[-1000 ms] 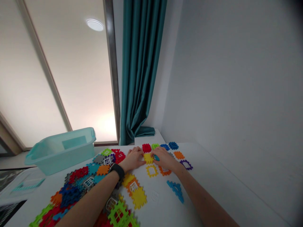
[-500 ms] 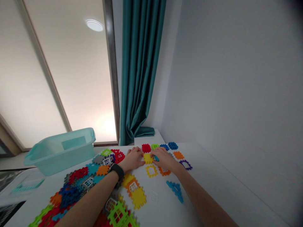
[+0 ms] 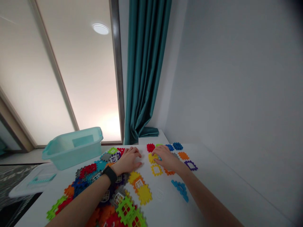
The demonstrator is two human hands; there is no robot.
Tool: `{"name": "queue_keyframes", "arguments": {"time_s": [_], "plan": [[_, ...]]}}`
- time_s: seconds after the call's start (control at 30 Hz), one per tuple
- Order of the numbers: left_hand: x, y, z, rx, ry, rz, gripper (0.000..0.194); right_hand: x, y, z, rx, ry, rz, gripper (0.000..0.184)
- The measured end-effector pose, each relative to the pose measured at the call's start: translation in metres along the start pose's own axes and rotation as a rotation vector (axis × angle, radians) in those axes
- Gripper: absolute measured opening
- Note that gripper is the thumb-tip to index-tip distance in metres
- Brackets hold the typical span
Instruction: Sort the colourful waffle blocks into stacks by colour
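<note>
My left hand (image 3: 127,161), with a black watch on its wrist, rests with its fingers apart on the white table, at the right edge of a large spread of interlocking plastic waffle tiles (image 3: 87,176). My right hand (image 3: 166,158) lies over a yellow tile (image 3: 152,158), pinching a small teal piece (image 3: 160,159) at its fingertips. Most of that piece is hidden. Nearby lie a yellow frame tile with a white window (image 3: 156,170) and a red tile (image 3: 151,147).
The white table (image 3: 213,186) also holds a row of small tiles, a blue arc of tiles (image 3: 180,190) and joined yellow and orange tiles (image 3: 144,194). A pale teal plastic tub (image 3: 73,148) and a flat lid (image 3: 35,184) stand at the left. A wall and teal curtain (image 3: 145,72) bound the far side.
My left hand has slid left, away from the yellow tile and toward the spread of tiles. The view has swung slightly, shifting the scene right. My right hand stays over the yellow tile.
</note>
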State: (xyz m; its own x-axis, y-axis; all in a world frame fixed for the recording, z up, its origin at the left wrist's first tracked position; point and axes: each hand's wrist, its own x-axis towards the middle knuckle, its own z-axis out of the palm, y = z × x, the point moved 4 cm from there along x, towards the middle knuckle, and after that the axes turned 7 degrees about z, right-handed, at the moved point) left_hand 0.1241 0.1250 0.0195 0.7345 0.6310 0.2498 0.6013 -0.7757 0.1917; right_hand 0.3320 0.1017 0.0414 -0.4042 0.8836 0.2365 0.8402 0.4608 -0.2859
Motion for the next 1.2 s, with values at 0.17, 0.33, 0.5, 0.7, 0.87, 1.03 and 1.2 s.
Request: {"name": "queue_keyframes", "arguments": {"time_s": [0.17, 0.33, 0.5, 0.7, 0.87, 1.03, 1.2], "plan": [[-0.027, -0.001, -0.016, 0.029, 0.008, 0.01, 0.02, 0.0, -0.025, 0.004, 0.013, -0.012, -0.044, 0.014], [-0.051, 0.003, -0.03, 0.068, 0.008, 0.028, 0.017, -0.006, -0.054, 0.014, 0.035, -0.035, -0.086, 0.016], [-0.074, 0.015, -0.039, 0.1, 0.019, 0.002, 0.02, -0.018, -0.079, 0.026, 0.063, -0.133, -0.076, 0.02], [-0.098, 0.03, -0.039, 0.063, 0.067, -0.015, 0.021, -0.029, -0.086, 0.035, 0.049, -0.242, -0.004, 0.037], [-0.108, 0.039, -0.037, 0.046, 0.111, -0.043, 0.022, -0.031, -0.086, 0.041, 0.037, -0.28, 0.101, 0.043], [-0.112, 0.045, -0.033, 0.083, 0.102, -0.03, 0.022, -0.035, -0.086, 0.048, 0.077, -0.307, 0.112, 0.039], [-0.112, 0.05, -0.03, 0.115, 0.097, 0.006, 0.019, -0.038, -0.084, 0.049, 0.126, -0.274, 0.127, 0.035]]}}
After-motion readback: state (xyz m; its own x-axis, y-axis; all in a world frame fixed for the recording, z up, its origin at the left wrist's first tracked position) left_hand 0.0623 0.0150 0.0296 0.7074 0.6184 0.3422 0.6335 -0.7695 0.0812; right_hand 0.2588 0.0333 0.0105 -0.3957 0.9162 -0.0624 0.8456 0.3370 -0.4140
